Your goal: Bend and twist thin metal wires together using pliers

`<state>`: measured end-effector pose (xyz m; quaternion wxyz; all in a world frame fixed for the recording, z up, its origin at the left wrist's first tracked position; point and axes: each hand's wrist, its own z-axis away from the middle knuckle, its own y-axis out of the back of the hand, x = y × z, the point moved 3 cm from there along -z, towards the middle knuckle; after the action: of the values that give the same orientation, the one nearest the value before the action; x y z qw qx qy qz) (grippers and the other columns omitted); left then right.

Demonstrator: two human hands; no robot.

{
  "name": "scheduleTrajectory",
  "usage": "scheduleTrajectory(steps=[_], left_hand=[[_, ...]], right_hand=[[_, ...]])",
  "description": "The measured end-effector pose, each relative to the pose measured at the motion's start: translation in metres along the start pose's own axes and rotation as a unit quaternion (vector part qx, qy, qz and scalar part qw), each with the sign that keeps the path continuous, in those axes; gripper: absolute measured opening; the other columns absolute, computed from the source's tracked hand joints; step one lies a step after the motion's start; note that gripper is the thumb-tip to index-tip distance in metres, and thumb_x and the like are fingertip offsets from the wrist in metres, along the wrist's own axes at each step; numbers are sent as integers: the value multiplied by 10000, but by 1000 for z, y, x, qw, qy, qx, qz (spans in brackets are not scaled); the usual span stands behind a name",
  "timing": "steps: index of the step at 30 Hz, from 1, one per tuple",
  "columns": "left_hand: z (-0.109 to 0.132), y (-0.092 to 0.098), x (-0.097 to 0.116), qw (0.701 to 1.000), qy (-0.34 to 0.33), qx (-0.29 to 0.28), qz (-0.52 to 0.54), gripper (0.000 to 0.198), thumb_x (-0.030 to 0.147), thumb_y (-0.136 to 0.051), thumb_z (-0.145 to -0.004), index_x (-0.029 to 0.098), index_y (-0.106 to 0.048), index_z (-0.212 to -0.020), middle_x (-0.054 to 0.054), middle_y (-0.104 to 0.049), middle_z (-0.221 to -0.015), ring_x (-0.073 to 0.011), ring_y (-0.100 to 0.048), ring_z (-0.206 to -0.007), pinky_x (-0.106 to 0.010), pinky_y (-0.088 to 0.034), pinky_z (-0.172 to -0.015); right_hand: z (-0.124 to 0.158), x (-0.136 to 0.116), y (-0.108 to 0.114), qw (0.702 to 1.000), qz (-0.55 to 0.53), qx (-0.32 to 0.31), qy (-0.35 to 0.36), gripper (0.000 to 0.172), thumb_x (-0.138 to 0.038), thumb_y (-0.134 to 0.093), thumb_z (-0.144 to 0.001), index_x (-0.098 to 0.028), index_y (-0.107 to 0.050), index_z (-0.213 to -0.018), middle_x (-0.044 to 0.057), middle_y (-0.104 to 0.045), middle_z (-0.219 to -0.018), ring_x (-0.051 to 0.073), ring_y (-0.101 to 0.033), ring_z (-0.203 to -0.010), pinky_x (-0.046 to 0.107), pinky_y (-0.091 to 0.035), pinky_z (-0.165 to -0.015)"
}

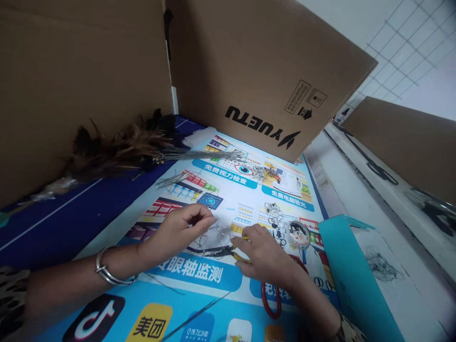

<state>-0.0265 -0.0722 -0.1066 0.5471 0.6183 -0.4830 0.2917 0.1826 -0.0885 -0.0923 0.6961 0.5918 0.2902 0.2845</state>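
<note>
My right hand (261, 251) is wrapped round the yellow handles of a pair of pliers (223, 251), whose dark jaws point left. My left hand (181, 230), with a silver bangle (103, 268) on the wrist, has thumb and forefinger pinched together just above the jaws. Whatever lies in that pinch is too thin to make out. Fine loops of wire (223, 233) lie by the fingertips, over the printed mat. Red-handled scissors (272, 301) rest beneath my right forearm, partly hidden by it.
Cardboard panels (256, 61) stand behind the mat and at left. Brown feathers (121, 142) and bundled wire stems (206, 155) lie at back left. Dark rings (278, 221) and a round tin (299, 235) sit right of my hands. A teal box (356, 280) stands at right.
</note>
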Motion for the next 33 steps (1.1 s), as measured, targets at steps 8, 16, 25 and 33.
scheduleTrajectory(steps=[8,16,25,33], left_hand=[[-28,8,4,999,-43,-2,-22,213,321,-520,-857,171,-558,-711,23,-549,-625,-107,-484,-568,-194,-407,-511],[-34,4,0,998,-49,-34,-26,202,303,-492,-873,180,-571,-732,13,-592,-674,-128,-550,-637,-214,-435,-590],[-31,6,3,997,-66,-44,-22,199,296,-490,-875,179,-574,-737,5,-592,-693,-133,-550,-653,-231,-429,-601],[-23,4,7,991,-106,-64,-46,177,263,-482,-893,174,-582,-777,-4,-586,-737,-137,-542,-691,-240,-421,-636]], right_hand=[[-2,0,0,995,92,30,-35,252,-118,-494,-801,-123,-560,-1044,136,-575,-948,243,-499,-874,377,-415,-756],[5,30,2,983,42,126,-124,298,-175,-462,-862,-106,-534,-1143,155,-618,-1042,253,-556,-945,378,-480,-788],[2,15,16,971,-60,224,-63,229,-317,-527,-875,-161,-563,-1038,117,-636,-976,218,-576,-917,342,-493,-776],[1,6,33,976,-38,200,-80,207,-308,-535,-870,-146,-589,-988,123,-608,-976,237,-540,-935,366,-472,-794]])
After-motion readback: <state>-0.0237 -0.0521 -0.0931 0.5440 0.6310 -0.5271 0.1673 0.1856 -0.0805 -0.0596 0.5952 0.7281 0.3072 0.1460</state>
